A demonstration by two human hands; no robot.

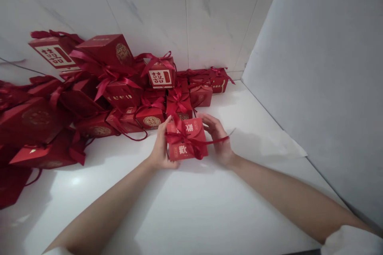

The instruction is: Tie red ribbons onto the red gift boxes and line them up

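A small red gift box [176,152] with gold and white characters sits between my two hands, tied on top with a dark red ribbon bow [187,141]. My left hand [161,149] is closed on its left side, the thumb along the near edge. On the other side, my right hand [220,137] curves its fingers around the far right corner, with a gap between palm and box. One loose ribbon end stretches right, across my right hand. The box's underside is hidden, so I cannot tell whether it touches the white surface [179,207].
Several red gift boxes [149,118] with ribbons are stacked along the marble-patterned wall [149,8], spreading to the left edge. The nearest stand just beyond my hands. A pale panel [323,67] rises on the right.
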